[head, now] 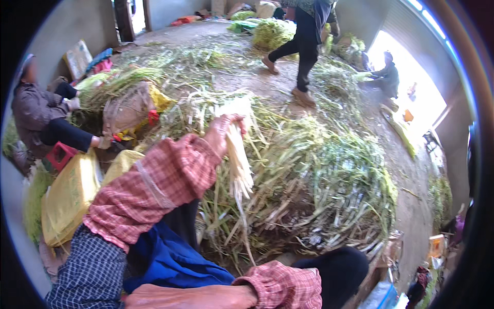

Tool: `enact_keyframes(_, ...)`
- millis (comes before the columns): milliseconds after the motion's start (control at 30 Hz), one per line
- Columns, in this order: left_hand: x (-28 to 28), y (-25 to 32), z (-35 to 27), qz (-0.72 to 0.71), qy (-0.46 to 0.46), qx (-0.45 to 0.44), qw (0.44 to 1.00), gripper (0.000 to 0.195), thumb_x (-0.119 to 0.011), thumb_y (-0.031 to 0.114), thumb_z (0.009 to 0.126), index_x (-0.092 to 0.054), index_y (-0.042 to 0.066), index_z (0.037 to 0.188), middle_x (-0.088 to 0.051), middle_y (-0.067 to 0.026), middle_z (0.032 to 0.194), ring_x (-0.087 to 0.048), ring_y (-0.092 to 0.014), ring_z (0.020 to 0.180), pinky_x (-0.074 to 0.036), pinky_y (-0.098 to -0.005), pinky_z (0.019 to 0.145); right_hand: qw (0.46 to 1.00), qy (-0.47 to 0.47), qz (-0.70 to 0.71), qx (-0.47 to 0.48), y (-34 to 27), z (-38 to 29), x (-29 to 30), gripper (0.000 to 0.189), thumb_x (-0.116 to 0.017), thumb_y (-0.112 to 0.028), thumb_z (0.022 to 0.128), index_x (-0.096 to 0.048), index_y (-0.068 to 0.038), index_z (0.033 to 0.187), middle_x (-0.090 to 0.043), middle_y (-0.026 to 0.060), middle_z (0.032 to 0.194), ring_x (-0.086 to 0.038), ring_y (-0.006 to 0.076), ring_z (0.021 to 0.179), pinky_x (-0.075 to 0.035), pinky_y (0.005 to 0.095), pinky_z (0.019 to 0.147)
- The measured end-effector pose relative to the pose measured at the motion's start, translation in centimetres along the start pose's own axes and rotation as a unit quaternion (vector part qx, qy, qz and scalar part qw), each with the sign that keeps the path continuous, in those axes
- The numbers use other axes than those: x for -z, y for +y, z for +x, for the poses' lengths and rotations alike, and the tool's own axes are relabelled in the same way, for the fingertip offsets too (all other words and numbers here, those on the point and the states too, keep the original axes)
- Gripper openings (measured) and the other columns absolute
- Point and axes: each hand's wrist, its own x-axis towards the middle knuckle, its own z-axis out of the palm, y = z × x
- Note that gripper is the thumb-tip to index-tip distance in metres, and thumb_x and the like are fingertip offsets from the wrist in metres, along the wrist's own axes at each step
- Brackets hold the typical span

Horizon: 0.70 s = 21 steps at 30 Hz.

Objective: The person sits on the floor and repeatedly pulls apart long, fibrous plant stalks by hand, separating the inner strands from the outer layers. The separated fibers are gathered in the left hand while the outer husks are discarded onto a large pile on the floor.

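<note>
My left hand [224, 135] reaches forward and grips a bundle of pale, peeled-looking plant stalks [238, 158]. The stalks hang downward, and one thin strand trails lower towards my right cuff. Under and beyond the bundle lies a large heap of long green and yellowish leafy stalks [332, 166]. My right hand [189, 296] is low in the picture, across my body near the blue cloth [177, 258] on my lap. Its fingers run to the bottom edge, so whether they hold anything is not visible.
A yellow sack [71, 197] and a red plastic stool [61, 155] are at left, by a seated person [42, 108]. Someone walks [305, 42] across the littered floor. Another person [388, 75] sits by the bright doorway. Plastic bags [380, 295] lie at lower right.
</note>
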Motion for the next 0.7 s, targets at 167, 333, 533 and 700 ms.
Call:
enact_keyframes(167, -0.2, 0.3, 0.1, -0.034, 0.002, 0.062, 0.998, 0.013, -0.065, 0.009, 0.078, -0.056, 0.004, 0.086, -0.057, -0.0021, 0.066, -0.057, -0.013, 0.056, -0.048, -0.0259, 0.050, 1.000, 0.011, -0.009, -0.018, -0.2, 1.2, -1.1, 0.030, -0.061, -0.026, 0.077, -0.052, 0.000, 0.066, -0.044, 0.0156, 0.054, -0.048, 0.0311, 0.055, -0.034, 0.0399, 0.052)
enact_keyframes(333, -1.8, 0.7, -0.6, -0.018, 0.023, 0.082, 0.996, 0.015, -0.064, 0.007, 0.078, -0.054, 0.004, 0.089, -0.057, -0.0019, 0.066, -0.056, -0.013, 0.054, -0.048, -0.0244, 0.049, 0.997, -0.003, -0.075, -0.021, -0.3, 1.8, -1.6, 0.028, -0.061, -0.027, 0.077, -0.054, -0.002, 0.067, -0.044, 0.0150, 0.054, -0.048, 0.0307, 0.055, -0.035, 0.0398, 0.053)
enact_keyframes(533, -2.8, 0.5, -0.9, -0.045, 0.025, 0.077, 0.996, 0.014, -0.064, 0.006, 0.077, -0.054, 0.004, 0.087, -0.058, -0.0042, 0.065, -0.056, -0.015, 0.052, -0.047, -0.0267, 0.049, 0.993, 0.012, -0.109, -0.040, -1.1, 2.4, -1.7, 0.028, -0.060, -0.027, 0.077, -0.054, -0.002, 0.069, -0.045, 0.0147, 0.056, -0.049, 0.0306, 0.056, -0.035, 0.0398, 0.053)
enact_keyframes(700, -2.8, 0.3, -0.8, -0.045, 0.024, 0.081, 0.995, 0.015, -0.065, 0.005, 0.077, -0.054, 0.003, 0.087, -0.057, -0.0044, 0.064, -0.056, -0.015, 0.051, -0.049, -0.0265, 0.049, 0.986, 0.047, -0.151, -0.048, -2.1, 2.8, -1.3, 0.027, -0.059, -0.028, 0.077, -0.053, -0.002, 0.070, -0.045, 0.0144, 0.057, -0.049, 0.0305, 0.057, -0.035, 0.0398, 0.053)
